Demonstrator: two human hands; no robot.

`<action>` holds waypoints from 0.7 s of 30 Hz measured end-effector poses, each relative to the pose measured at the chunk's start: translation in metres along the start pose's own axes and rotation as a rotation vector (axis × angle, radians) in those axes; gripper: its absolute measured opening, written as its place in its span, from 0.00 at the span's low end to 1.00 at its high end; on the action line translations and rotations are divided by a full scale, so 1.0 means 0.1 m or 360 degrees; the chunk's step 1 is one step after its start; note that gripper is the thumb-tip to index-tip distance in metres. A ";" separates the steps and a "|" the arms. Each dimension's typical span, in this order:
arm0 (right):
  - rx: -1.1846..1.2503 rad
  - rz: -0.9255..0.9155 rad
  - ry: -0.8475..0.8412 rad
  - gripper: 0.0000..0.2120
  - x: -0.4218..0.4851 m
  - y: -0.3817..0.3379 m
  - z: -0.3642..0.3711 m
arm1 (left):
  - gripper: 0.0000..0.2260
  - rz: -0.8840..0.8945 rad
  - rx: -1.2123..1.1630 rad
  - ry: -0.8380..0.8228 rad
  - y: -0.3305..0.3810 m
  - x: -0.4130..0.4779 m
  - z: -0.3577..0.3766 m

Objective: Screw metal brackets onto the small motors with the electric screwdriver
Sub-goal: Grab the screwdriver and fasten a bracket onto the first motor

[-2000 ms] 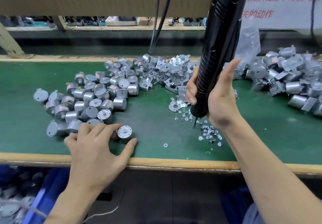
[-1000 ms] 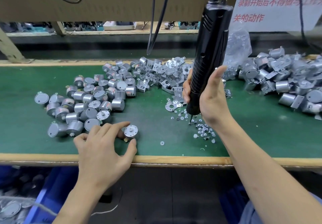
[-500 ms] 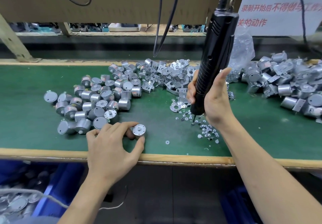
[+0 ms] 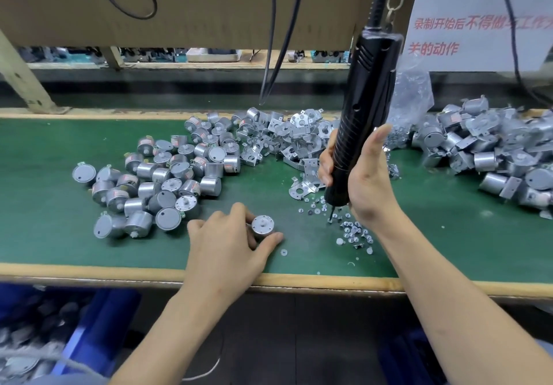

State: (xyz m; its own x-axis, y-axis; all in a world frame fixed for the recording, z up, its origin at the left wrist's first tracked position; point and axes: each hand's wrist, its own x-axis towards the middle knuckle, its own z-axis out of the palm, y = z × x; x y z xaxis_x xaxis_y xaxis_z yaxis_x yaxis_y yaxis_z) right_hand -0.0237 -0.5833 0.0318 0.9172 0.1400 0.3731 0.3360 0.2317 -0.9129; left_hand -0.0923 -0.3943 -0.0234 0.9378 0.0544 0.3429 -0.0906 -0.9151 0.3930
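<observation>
My left hand [image 4: 227,244] holds one small silver motor [image 4: 262,226] upright on the green mat, shaft end up, between thumb and fingers. My right hand [image 4: 363,181] grips the black electric screwdriver [image 4: 363,109], which hangs from a cord above. Its bit tip [image 4: 330,218] points down into a scatter of small screws [image 4: 353,232]. A loose metal bracket [image 4: 302,188] lies just left of the bit. More brackets [image 4: 296,136] are heaped behind it.
A pile of bare motors [image 4: 167,175] lies left of centre on the green mat [image 4: 45,205]. Motors with brackets on them [image 4: 493,157] are heaped at the right, beside a clear plastic bag [image 4: 414,97]. Black cables [image 4: 275,40] hang above. A wooden edge [image 4: 299,280] borders the bench front.
My left hand has slid the single motor to the right, away from the pile and toward the screws. The screwdriver stays over the screws in my right hand.
</observation>
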 end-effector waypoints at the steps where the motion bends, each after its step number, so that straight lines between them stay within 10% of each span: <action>1: -0.0025 0.0008 -0.0003 0.31 0.00 0.00 0.01 | 0.20 0.0031 0.0033 -0.0075 0.05 0.04 0.01; 6: -0.0065 0.0018 -0.0051 0.31 0.04 0.00 0.05 | 0.30 0.0076 0.0058 -0.0247 0.18 0.31 -0.01; 11: 0.0033 0.0027 -0.0046 0.31 0.03 0.03 0.01 | 0.14 0.0228 -0.0128 -0.0268 0.06 0.69 0.02; 21: -0.0040 0.0008 -0.0040 0.30 0.05 0.00 0.04 | 0.14 0.0671 -0.0175 -0.0462 0.11 0.85 0.19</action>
State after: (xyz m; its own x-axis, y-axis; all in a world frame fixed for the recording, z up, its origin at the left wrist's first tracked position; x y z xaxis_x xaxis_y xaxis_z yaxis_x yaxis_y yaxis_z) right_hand -0.0200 -0.5784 0.0347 0.9133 0.1654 0.3721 0.3369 0.2064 -0.9187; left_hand -0.0076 -0.4074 -0.0058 0.8651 -0.4369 0.2463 -0.5004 -0.7855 0.3642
